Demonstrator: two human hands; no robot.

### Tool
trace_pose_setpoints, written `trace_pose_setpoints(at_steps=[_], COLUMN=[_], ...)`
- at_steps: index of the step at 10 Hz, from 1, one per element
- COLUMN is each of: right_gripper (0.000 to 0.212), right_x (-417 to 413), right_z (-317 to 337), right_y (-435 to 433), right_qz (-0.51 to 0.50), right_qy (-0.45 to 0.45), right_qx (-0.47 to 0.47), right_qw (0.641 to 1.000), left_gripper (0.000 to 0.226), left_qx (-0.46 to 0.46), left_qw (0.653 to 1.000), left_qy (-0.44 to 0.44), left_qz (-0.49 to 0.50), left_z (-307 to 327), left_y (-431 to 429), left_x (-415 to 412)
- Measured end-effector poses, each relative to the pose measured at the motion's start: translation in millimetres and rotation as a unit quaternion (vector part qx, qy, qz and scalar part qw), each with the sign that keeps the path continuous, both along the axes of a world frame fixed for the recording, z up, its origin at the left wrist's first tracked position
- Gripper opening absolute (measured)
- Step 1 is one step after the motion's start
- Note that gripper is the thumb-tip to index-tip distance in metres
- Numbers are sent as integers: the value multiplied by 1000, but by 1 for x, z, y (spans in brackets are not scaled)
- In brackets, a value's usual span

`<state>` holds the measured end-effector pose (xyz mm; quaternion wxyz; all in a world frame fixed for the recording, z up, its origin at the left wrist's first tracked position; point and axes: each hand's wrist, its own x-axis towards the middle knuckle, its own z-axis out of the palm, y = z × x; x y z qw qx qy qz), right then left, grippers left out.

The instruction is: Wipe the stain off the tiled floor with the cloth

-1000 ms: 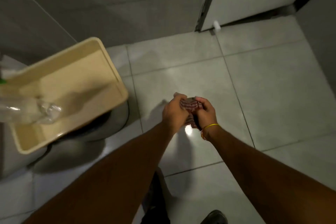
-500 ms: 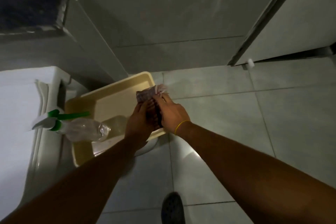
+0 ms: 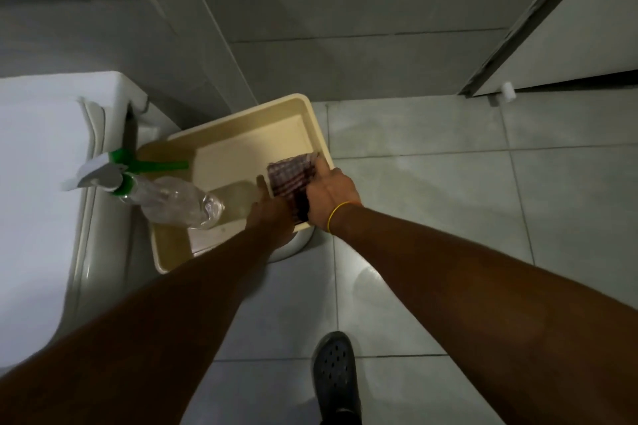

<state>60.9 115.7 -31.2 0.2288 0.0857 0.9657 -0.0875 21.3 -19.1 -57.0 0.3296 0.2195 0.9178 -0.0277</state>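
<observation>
A folded red-and-white checked cloth [image 3: 291, 178] sits over the right side of a cream plastic tub [image 3: 241, 134]. My right hand [image 3: 331, 195], with a yellow band at the wrist, holds the cloth from the right, fingers along its edge. My left hand [image 3: 271, 212] grips the cloth's lower left part from below, thumb raised. Both hands are above the tub's near right corner. The pale tiled floor [image 3: 431, 203] lies to the right; no stain is visible on it in this dim light.
A clear spray bottle [image 3: 165, 198] with a green and white trigger head lies in the tub's left side. A white toilet [image 3: 45, 183] stands at the left. A door [image 3: 569, 28] is at the upper right. My dark clog [image 3: 335, 373] is on the floor below.
My hands carried the cloth from above the open floor left to the tub. The cloth went from bunched between both fists to held flatter over the tub's right side.
</observation>
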Motion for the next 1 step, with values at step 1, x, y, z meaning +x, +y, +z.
trace_pose_setpoints(at_steps=[1], right_gripper=[52], right_x=[9], right_z=[25], right_y=[17], right_qz=[-42], right_qy=[27], right_qx=[-16], right_qw=[999], left_gripper=[58], left_qx=[41], left_qw=[999], left_qy=[23], left_qz=[18], left_z=[32], left_y=[15], left_x=[-3])
